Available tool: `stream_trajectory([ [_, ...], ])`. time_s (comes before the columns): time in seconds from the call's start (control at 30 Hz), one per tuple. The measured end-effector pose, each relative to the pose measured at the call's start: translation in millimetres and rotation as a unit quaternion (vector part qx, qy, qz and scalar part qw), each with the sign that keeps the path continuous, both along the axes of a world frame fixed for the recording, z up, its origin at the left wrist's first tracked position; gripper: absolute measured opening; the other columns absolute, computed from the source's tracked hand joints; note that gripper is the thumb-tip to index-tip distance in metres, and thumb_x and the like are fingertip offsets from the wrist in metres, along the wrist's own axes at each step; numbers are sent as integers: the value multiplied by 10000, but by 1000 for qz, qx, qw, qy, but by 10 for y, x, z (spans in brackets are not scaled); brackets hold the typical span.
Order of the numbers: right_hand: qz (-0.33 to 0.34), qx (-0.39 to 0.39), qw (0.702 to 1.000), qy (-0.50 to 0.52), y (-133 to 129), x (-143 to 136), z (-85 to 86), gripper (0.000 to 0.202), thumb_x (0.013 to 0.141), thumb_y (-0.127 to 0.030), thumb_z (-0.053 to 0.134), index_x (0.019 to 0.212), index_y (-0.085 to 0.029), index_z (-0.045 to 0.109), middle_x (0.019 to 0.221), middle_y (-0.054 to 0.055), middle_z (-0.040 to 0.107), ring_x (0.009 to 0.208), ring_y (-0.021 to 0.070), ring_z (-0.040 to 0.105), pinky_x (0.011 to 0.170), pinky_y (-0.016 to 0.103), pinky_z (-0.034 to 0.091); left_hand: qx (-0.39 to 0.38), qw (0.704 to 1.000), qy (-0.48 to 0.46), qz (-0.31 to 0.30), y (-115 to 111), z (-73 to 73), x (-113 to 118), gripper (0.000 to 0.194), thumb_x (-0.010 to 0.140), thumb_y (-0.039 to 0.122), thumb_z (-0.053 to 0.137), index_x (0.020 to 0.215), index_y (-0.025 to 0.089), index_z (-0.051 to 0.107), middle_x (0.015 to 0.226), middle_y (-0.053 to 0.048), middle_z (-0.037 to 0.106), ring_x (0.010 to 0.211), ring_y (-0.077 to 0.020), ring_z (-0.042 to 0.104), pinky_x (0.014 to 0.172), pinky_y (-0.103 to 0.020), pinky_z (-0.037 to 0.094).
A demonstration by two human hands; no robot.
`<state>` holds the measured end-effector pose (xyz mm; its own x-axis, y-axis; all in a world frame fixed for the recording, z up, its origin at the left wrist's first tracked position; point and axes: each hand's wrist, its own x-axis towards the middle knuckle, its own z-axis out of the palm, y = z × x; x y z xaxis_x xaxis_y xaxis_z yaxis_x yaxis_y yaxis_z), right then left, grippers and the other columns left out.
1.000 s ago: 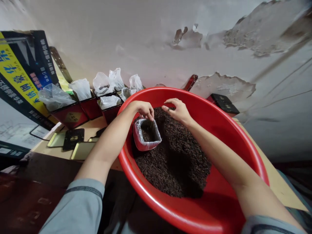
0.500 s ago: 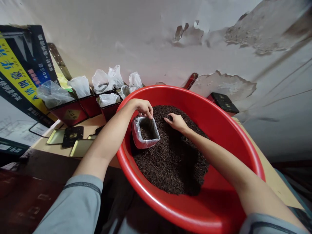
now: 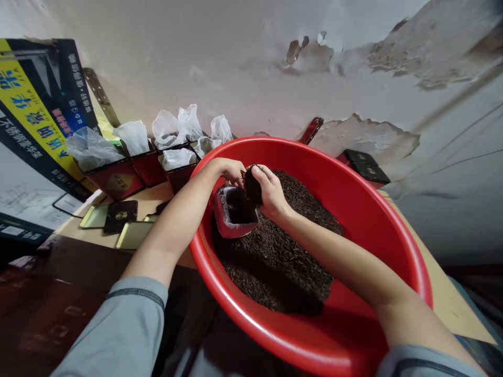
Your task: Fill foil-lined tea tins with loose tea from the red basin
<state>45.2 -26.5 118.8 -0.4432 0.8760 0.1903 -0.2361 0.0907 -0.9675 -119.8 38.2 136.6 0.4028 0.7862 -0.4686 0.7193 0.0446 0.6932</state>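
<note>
- A small, squarish red container lined with clear plastic film (image 3: pixel 228 229) sits inside a large, round, glossy red plastic basin (image 3: pixel 369 220), near the basin's left inner wall, its open mouth facing up.
- The right hand (image 3: pixel 272 191), thumb and fingers closed, grasps a dark brown clump of dry strands (image 3: pixel 252 187) at the container's right far corner, above the left part of the basin.
- The left hand (image 3: pixel 233 172) bends over the container's far edge, inside the basin's left rim, its fingers curled close to the clump; whether they pinch the film cannot be told.
- A broad heap of loose, dark brown, dry strands (image 3: pixel 283 246) covers much of the basin's floor, beside the container.
- Left of the basin, dark red square boxes with black edges (image 3: pixel 120 183) stand with translucent white plastic bags (image 3: pixel 135 137) rising from their tops.
- Nearer the viewer, also left of the basin, shallow pale-yellow trays (image 3: pixel 133 234) lie beside a black square lid (image 3: pixel 120 215) on a tan tabletop (image 3: pixel 456 303).
- Right of the basin's far rim, black-topped red boxes (image 3: pixel 365 166) sit close to a peeling, pale wall (image 3: pixel 236 63).
</note>
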Motion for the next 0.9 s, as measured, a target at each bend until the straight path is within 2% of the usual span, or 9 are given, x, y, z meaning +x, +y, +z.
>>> stream_trajectory([
  [0.23, 54, 50, 997, 27, -49, 12, -27, 306, 848, -513, 702, 863, -238, 570, 756, -41, 622, 715, 137, 624, 769, 313, 548, 24, 1000, 16, 10, -31, 12, 8, 129, 503, 121, 655, 615, 182, 635, 528, 34, 535, 583, -137, 554, 627, -252, 513],
  [0.37, 92, 133, 985, -54, -39, 143, 97, 341, 848, -544, 710, 835, -229, 580, 804, 0, 696, 781, 166, 676, 789, 334, 548, 13, 1000, 13, -5, -16, 2, -5, 143, 534, 180, 722, 676, 190, 707, 590, 19, 593, 605, -126, 548, 649, -250, 491],
  [0.47, 59, 198, 968, -139, 153, 345, 122, 345, 876, -562, 667, 859, -228, 585, 814, 18, 715, 748, 177, 676, 760, 349, 549, -1, 1000, 7, -14, 9, -15, -13, 195, 564, 272, 797, 743, 203, 759, 647, 16, 623, 614, -112, 525, 639, -248, 469],
  [0.53, 6, 283, 928, -243, 343, 518, 24, 329, 911, -552, 615, 899, -224, 618, 836, 40, 714, 780, 201, 672, 791, 380, 546, -10, 1000, 0, -6, 28, -31, -17, 240, 551, 319, 842, 755, 210, 775, 654, 13, 626, 630, -115, 529, 638, -247, 468],
  [0.57, -15, 331, 890, -312, 429, 608, -66, 330, 914, -545, 607, 945, -218, 645, 887, 62, 717, 833, 223, 673, 829, 406, 541, -13, 1000, -3, -1, 37, -39, -18, 260, 532, 332, 863, 747, 211, 778, 653, 11, 627, 645, -122, 537, 646, -248, 472],
  [0.63, -13, 394, 793, -465, 530, 774, -310, 430, 879, -552, 643, 1132, -206, 672, 1104, 131, 700, 1016, 298, 655, 927, 472, 515, -18, 1000, -9, 3, 49, -52, -19, 292, 497, 346, 896, 729, 214, 780, 656, 4, 630, 680, -138, 555, 674, -258, 483],
  [0.73, 7, 396, 665, -633, 478, 944, -702, 659, 873, -602, 633, 1414, -234, 561, 1411, 207, 535, 1205, 402, 560, 947, 545, 500, -22, 1000, -10, 4, 55, -64, -22, 306, 495, 363, 905, 729, 213, 776, 652, 3, 619, 686, -145, 554, 693, -273, 484],
  [0.8, -18, 419, 626, -657, 391, 996, -873, 579, 949, -579, 524, 1400, -221, 581, 1411, 212, 515, 1210, 403, 539, 950, 544, 497, -17, 1000, -5, -1, 56, -68, -29, 317, 514, 379, 896, 756, 212, 778, 661, 2, 619, 674, -138, 545, 682, -267, 474],
  [0.9, -19, 437, 638, -634, 367, 1019, -942, 441, 1013, -470, 429, 1268, -194, 660, 1223, 177, 602, 1095, 313, 595, 937, 433, 514, -13, 1000, 1, -6, 58, -72, -41, 343, 530, 398, 891, 801, 215, 786, 704, -4, 639, 690, -134, 546, 677, -254, 464],
])
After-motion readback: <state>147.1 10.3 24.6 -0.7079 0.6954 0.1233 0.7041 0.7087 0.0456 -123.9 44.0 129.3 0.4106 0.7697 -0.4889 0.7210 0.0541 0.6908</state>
